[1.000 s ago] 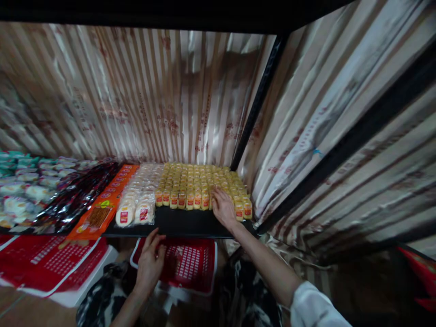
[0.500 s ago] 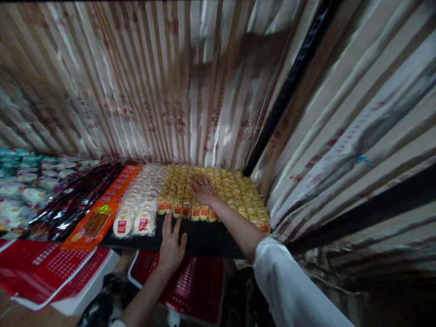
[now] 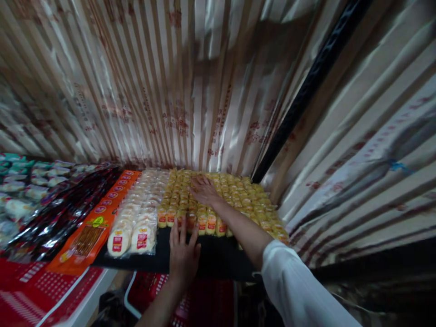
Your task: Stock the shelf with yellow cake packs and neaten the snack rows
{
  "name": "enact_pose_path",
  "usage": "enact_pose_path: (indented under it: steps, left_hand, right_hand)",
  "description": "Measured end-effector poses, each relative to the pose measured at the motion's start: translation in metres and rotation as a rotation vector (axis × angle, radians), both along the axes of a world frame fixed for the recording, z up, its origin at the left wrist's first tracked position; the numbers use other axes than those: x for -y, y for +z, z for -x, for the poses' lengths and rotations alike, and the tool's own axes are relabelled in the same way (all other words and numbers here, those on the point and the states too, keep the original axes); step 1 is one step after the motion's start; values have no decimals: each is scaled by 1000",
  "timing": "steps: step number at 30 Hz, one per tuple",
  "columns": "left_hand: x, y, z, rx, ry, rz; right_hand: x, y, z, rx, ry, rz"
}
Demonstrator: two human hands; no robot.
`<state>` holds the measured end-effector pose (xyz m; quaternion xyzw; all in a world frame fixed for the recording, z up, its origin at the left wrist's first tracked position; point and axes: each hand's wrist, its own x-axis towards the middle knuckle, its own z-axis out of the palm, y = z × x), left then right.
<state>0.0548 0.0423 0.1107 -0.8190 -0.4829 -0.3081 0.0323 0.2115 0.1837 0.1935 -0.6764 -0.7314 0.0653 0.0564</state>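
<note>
My right hand (image 3: pixel 203 189) lies flat, fingers spread, on top of the rows of small yellow wrapped packs (image 3: pixel 238 200) on a black shelf (image 3: pixel 214 259). My left hand (image 3: pixel 183 252) rests palm down on the bare front of the shelf, its fingertips touching the front row of yellow packs. It holds nothing. White round packs with red labels (image 3: pixel 134 227) lie just left of the yellow ones.
Orange flat packets (image 3: pixel 98 218), dark glossy packets (image 3: pixel 64 209) and pale wrapped goods (image 3: pixel 20 190) fill the shelf to the left. A red basket (image 3: pixel 204 304) sits below the shelf edge. Striped foil sheeting (image 3: pixel 170 91) covers the back and right walls, with a black upright post (image 3: pixel 306 91).
The view has moved closer and lower onto the shelf. My left hand rose from the red basket onto the shelf front. My right hand moved from the front right of the yellow packs to further back.
</note>
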Motion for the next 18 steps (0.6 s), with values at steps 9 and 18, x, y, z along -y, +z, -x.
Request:
enact_pose_path:
  steps: [9,18]
  left_hand:
    - [-11,-13,1,55,-10,12]
    - [-18,-13,-4,86,0,46]
  right_hand:
    - [-14,-20,13,-3,27,7]
    - [-10,-23,14,-9,30,-45]
